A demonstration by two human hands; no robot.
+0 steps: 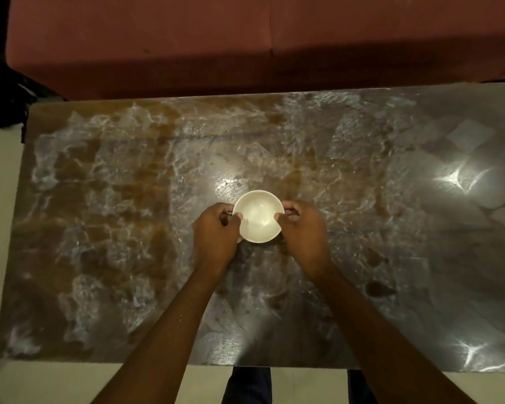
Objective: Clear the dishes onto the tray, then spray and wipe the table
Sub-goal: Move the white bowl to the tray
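Note:
A small white bowl [258,216] sits near the middle of the glossy marbled table [114,199], and it looks empty. My left hand [215,234] grips its left rim, thumb over the edge. My right hand [302,231] grips the right rim the same way. I cannot tell whether the bowl rests on the table or is lifted slightly. No tray, spray bottle or cloth is in view.
A reddish-brown sofa [245,39] runs along the table's far edge. Pale floor [0,199] shows to the left and along the near edge. Bright light reflections [461,179] glare on the right part of the table. My legs [248,386] stand at the near edge.

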